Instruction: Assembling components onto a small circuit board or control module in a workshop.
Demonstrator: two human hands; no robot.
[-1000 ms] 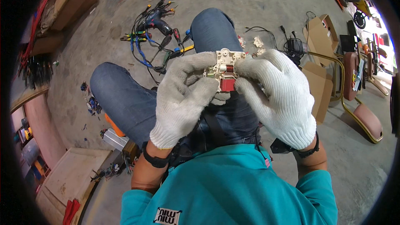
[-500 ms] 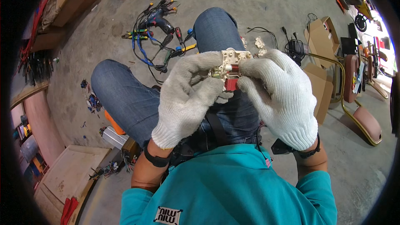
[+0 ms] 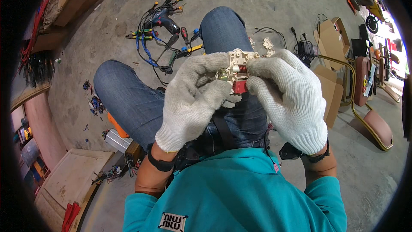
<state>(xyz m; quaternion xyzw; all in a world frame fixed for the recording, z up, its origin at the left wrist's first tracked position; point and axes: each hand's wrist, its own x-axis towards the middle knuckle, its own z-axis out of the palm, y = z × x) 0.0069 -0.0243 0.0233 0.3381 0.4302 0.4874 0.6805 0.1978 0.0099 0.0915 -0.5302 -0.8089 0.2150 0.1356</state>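
Shifted rightward: cream housing [image 3: 234, 63], left edge clamped in left grip [image 3: 185, 103], hold of right grip [image 3: 294, 99] unclear.

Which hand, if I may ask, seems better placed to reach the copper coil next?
Probably the right hand: it sits close beside the copper coil, while the left hand holds the cream housing at its left.

On your teal shirt [image 3: 253, 184], note one black-lettered white patch [image 3: 173, 222], bottom edge of frame, left of centre.
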